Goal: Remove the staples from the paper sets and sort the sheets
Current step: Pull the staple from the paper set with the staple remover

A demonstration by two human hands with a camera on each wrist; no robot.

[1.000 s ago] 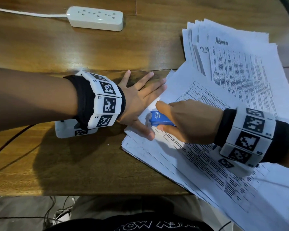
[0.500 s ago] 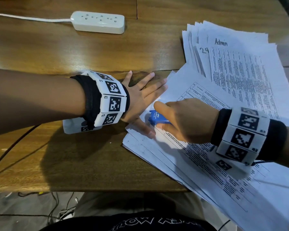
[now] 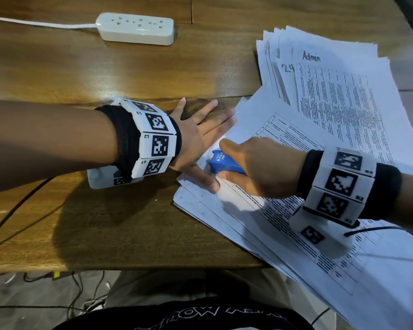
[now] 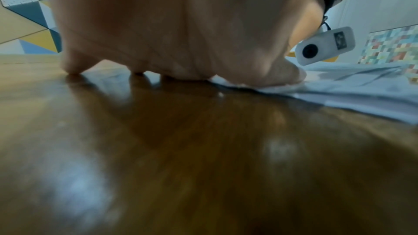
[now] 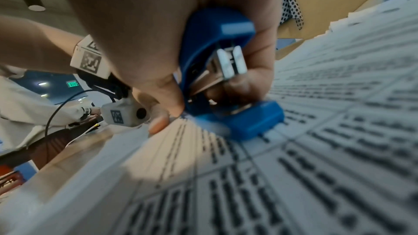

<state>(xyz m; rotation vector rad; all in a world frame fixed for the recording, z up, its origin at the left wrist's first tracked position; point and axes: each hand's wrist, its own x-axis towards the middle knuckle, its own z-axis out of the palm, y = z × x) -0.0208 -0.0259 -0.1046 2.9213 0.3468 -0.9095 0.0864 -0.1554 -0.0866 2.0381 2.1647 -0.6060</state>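
A stapled paper set (image 3: pixel 284 210) with printed tables lies at the table's front right, partly over the edge. My right hand (image 3: pixel 255 167) grips a blue staple remover (image 3: pixel 222 163) at the set's top-left corner; its blue body and metal jaws (image 5: pixel 226 71) rest on the sheet in the right wrist view. My left hand (image 3: pixel 200 139) lies flat with spread fingers, thumb (image 3: pixel 205 182) pressing the paper's corner beside the tool, the other fingers on the wood. The left wrist view shows the palm (image 4: pixel 169 33) down on the table and the thumb on the paper edge (image 4: pixel 339 92). The staple itself is hidden.
A fanned stack of sheets (image 3: pixel 332 75) marked "Admin" lies at the back right. A white power strip (image 3: pixel 136 28) with its cord sits at the back of the wooden table (image 3: pixel 93 222). Cables lie on the floor under the front edge.
Both hands stay in nearly the same place; the right hand with the staple remover has edged slightly against the corner. The left hand still pins the paper.
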